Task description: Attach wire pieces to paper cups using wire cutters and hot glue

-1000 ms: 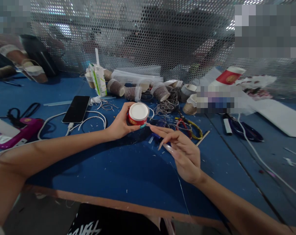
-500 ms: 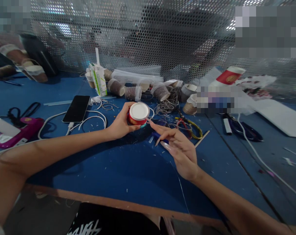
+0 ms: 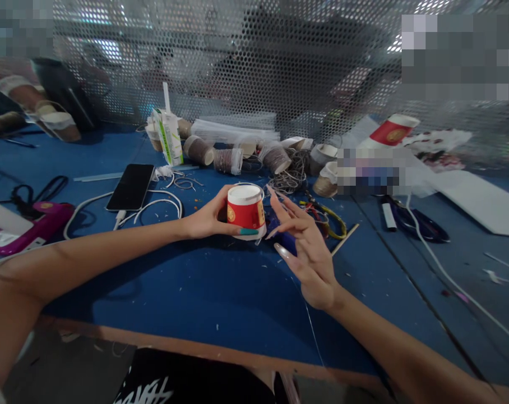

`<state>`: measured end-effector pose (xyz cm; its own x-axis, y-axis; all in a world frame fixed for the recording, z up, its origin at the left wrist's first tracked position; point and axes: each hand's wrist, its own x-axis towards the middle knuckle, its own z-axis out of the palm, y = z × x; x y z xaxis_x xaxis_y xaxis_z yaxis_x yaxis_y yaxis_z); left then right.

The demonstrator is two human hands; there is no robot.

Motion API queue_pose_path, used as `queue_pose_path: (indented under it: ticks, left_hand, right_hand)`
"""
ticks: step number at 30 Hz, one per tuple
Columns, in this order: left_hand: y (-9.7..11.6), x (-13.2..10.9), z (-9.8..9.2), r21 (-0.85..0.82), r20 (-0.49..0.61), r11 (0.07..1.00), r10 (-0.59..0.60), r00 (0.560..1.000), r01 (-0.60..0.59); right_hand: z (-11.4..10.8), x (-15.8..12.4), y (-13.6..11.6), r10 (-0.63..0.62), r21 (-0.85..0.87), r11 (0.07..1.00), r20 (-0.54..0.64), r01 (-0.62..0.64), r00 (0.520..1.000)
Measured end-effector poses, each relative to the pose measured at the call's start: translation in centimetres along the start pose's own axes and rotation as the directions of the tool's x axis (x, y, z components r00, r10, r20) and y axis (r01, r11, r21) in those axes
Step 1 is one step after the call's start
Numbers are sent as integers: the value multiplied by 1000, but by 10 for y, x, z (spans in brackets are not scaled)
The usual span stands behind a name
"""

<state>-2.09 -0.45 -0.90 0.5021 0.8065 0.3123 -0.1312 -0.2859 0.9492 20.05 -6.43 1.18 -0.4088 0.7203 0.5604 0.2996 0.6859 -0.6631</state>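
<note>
My left hand (image 3: 210,217) grips a small red and white paper cup (image 3: 246,211), turned upside down with its white base up, just above the blue table (image 3: 187,292). My right hand (image 3: 305,245) is close to the cup's right side, fingers spread and long nails showing. A thin clear thread (image 3: 311,325) runs from my right hand down toward the table's near edge. What the right fingertips pinch, if anything, I cannot make out.
A black phone (image 3: 131,187) with a white cable lies left of the cup. A pink glue gun (image 3: 31,227) sits far left. Twine-wrapped cups (image 3: 227,160), a juice carton (image 3: 169,134) and tangled wire lie behind. Pliers (image 3: 328,216) and scissors (image 3: 422,224) lie right. A perforated screen stands at the back.
My left hand has tipped the cup upright so its red side faces me and lowered it a little. My right hand has risen beside the cup with its fingers spread wider.
</note>
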Motion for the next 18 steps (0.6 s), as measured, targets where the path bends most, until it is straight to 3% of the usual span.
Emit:
queue_pose_path:
  ticks: [2, 6, 18]
  left_hand:
    - [1, -1, -1, -117, 77, 988, -88, 993, 96]
    - [1, -1, -3, -235, 84, 956, -162, 983, 177]
    - [0, -1, -4, -220, 111, 964, -129, 985, 151]
  right_hand:
    - [0, -1, -1, -24, 5, 1000, 30, 24, 999]
    - [-2, 0, -6, -61, -38, 997, 97, 65, 993]
    - [-2, 3, -5, -156, -197, 963, 134, 181, 979]
